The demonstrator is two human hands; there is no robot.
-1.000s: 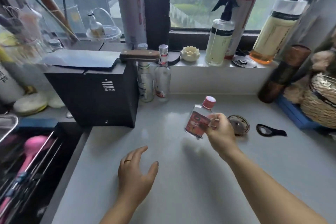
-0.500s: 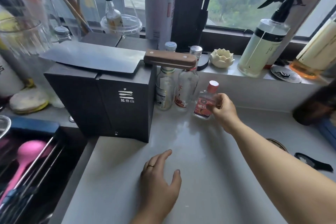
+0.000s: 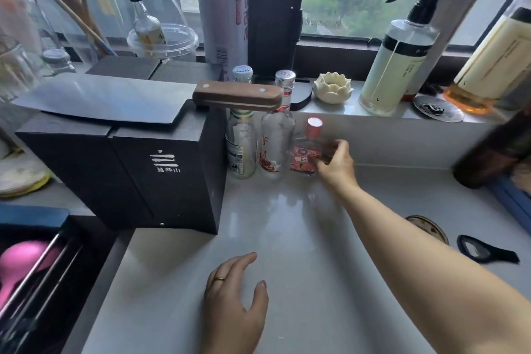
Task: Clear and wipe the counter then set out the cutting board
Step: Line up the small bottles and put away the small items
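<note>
A small clear bottle (image 3: 308, 149) with a pink cap and red label stands upright on the grey counter (image 3: 301, 238) at the back wall. It is the rightmost of a row with two taller clear bottles (image 3: 275, 138). My right hand (image 3: 334, 162) reaches to it, fingers curled around its right side. My left hand (image 3: 234, 304) rests flat on the counter near the front, fingers spread, holding nothing. No cutting board or cloth is in view.
A black box (image 3: 129, 169) with a cleaver (image 3: 143, 97) lying on top stands left of the bottles. A round metal lid (image 3: 428, 228) and a black bottle opener (image 3: 482, 251) lie at the right. A spray bottle (image 3: 399, 63) and jars line the windowsill. A sink rack (image 3: 37, 267) sits left.
My right hand carried the small bottle from mid-counter back to the wall and set it upright beside the two taller bottles. My left hand stayed on the counter.
</note>
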